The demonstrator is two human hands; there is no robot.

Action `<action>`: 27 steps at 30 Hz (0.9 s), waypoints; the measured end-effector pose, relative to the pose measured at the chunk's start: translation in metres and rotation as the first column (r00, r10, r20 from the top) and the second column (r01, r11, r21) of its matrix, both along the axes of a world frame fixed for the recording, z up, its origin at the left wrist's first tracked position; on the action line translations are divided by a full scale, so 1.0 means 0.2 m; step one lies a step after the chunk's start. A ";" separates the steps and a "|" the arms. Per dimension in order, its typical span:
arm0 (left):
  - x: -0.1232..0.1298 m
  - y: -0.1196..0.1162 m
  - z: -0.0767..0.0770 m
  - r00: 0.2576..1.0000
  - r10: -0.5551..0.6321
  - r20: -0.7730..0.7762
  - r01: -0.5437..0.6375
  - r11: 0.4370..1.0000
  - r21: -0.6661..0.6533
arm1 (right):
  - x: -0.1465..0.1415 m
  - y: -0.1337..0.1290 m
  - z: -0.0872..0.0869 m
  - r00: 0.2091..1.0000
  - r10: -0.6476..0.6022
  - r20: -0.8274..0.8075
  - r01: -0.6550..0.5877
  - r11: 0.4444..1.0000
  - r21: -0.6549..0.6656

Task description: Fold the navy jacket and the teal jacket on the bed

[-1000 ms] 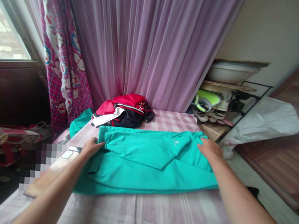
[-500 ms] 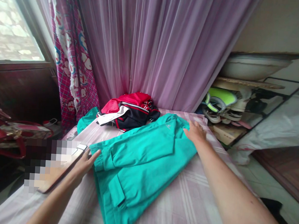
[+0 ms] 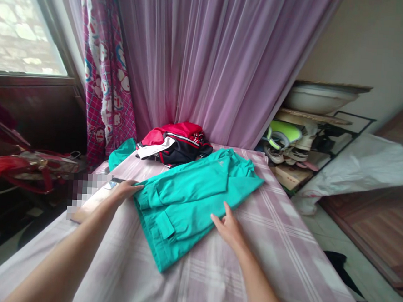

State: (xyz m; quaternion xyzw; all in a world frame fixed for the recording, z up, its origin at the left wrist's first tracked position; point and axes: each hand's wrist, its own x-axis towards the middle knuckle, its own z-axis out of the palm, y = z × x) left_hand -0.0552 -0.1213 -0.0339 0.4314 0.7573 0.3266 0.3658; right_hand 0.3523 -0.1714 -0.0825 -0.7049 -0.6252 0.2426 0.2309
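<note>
A teal jacket [image 3: 192, 187] lies folded on the bed, its sleeves laid across the body and the strap cuffs towards the lower left. My left hand [image 3: 126, 190] is at the jacket's upper left corner, fingers drawn together on the hem. Over the near right edge of the jacket is my right hand [image 3: 229, 225], thumb and index finger spread apart, holding nothing. Just left of my left hand lies a smartphone [image 3: 94, 201], partly blurred out by pixelation.
Red and black clothing [image 3: 177, 145] with a white strip is heaped at the bed's far end. Another teal piece [image 3: 122, 154] lies left of it. Purple curtains [image 3: 193, 55] hang behind. A rack [image 3: 352, 137] with shoes and a basin stands right of the checked bedsheet [image 3: 266, 264].
My right hand has left the jacket's far right end and come nearer, to its near edge. My left hand has closed in on the hem corner. The view has shifted slightly.
</note>
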 end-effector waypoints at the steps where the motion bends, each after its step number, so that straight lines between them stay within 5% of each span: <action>1: 0.01 -0.02 0.00 1.000 0.002 0.006 -0.002 1.000 -0.001 | -0.05 -0.03 -0.01 1.000 0.002 -0.017 -0.001 0.999 0.034; 4: 0.03 -0.10 0.02 0.999 -0.007 0.034 0.008 1.000 -0.010 | -0.13 -0.09 -0.02 0.994 0.013 -0.111 0.001 0.992 0.125; 7: 0.07 -0.19 0.04 0.994 -0.067 0.083 0.070 0.997 -0.040 | -0.04 -0.09 0.05 0.987 0.033 -0.157 -0.002 0.981 0.192; 13: 0.21 -0.41 0.05 0.900 -0.410 0.148 0.431 0.887 -0.165 | 0.28 -0.12 0.23 0.997 -0.039 0.062 0.027 0.983 0.184; 19: 0.25 -0.49 0.00 0.936 -0.347 0.059 0.350 0.936 -0.046 | 0.38 -0.37 0.07 0.979 0.096 0.178 -0.135 0.966 0.220; 22: 0.21 -0.51 0.01 0.903 -0.424 0.067 0.418 0.904 0.093 | 0.38 -0.50 0.00 0.916 0.146 0.373 -0.292 0.881 0.373; 27: 0.13 -0.52 0.04 0.818 -0.572 0.067 0.568 0.820 0.072 | 0.34 -0.61 0.01 0.727 0.151 0.670 -0.584 0.648 0.489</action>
